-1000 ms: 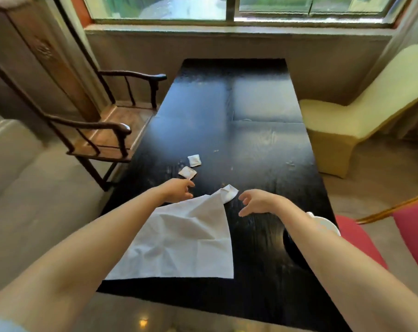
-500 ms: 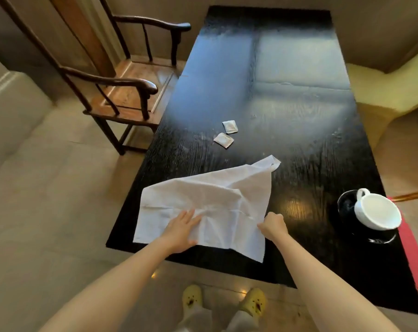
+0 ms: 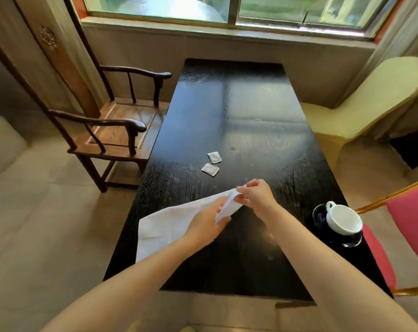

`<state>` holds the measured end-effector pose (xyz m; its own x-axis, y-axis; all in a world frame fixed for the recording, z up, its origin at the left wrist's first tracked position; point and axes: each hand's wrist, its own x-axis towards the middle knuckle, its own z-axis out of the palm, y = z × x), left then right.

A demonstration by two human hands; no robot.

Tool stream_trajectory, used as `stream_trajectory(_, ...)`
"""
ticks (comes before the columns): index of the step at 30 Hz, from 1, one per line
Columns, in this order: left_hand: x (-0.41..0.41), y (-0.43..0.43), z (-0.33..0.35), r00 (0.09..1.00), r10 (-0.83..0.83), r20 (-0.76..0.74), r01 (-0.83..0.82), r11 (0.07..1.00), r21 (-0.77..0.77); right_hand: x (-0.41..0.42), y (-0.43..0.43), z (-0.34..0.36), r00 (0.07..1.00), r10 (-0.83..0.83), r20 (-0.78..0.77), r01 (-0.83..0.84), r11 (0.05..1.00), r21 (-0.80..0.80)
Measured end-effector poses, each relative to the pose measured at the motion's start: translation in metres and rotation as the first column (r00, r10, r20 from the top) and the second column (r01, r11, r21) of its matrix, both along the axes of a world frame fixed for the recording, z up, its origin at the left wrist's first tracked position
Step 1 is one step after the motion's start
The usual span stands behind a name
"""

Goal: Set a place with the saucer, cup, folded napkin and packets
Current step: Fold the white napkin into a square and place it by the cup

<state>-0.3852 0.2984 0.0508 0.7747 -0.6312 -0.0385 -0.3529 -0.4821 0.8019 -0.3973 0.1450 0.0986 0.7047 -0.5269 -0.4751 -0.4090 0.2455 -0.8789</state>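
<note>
Both hands fold the white napkin [image 3: 177, 221] at the near left of the black desk [image 3: 248, 111]: the left hand [image 3: 206, 226] and right hand [image 3: 257, 196] each pinch its far corner; next, likely, flatten the crease.

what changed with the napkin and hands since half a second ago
The napkin was spread flat with both hands pressing its near edge. Now the right hand and the left hand pinch its corners together at the far right, folding it over. The two packets, the cup and the saucer stayed put.
</note>
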Motion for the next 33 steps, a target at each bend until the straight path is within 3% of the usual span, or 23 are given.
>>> stream_trajectory(3,0.023,-0.001,0.043,0.968,0.212,0.138,-0.181,0.962,-0.206,0.009,-0.001,0.047,0.995,0.046,0.092,-0.045,0.999,-0.007)
stream_trajectory(7,0.053,-0.002,0.112,0.931,0.202,0.304,-0.094,0.937,-0.335,0.014,-0.009,0.105,0.969,0.176,0.176,-0.182,0.983,0.016)
stream_trajectory(11,0.077,-0.009,0.181,0.871,0.224,0.438,-0.060,0.932,-0.357,0.018,-0.018,0.162,0.922,0.291,0.255,-0.294,0.956,-0.028)
stream_trajectory(15,0.087,-0.022,0.243,0.804,0.155,0.575,0.013,0.961,-0.278,0.013,-0.032,0.206,0.849,0.477,0.229,-0.387,0.854,-0.346)
stream_trajectory(18,0.087,-0.029,0.286,0.753,0.101,0.650,0.053,0.976,-0.213,0.013,-0.041,0.220,0.874,0.484,0.050,-0.310,0.633,-0.709)
stream_trajectory(20,0.088,-0.031,0.312,0.724,0.087,0.684,0.061,0.980,-0.189,0.013,-0.048,0.217,0.887,0.461,0.033,-0.237,0.516,-0.823)
stream_trajectory(22,0.094,-0.030,0.330,0.720,0.073,0.691,0.046,0.987,-0.152,0.011,-0.059,0.208,0.876,0.478,0.057,-0.214,0.494,-0.843)
stream_trajectory(28,0.123,-0.014,0.334,0.846,0.160,0.509,-0.070,0.979,-0.191,0.000,-0.106,0.170,0.883,0.469,-0.007,-0.338,0.625,-0.703)
stream_trajectory(33,0.139,0.008,0.320,0.889,0.275,0.365,-0.158,0.935,-0.318,-0.005,-0.125,0.142,0.894,0.431,-0.123,-0.367,0.547,-0.752)
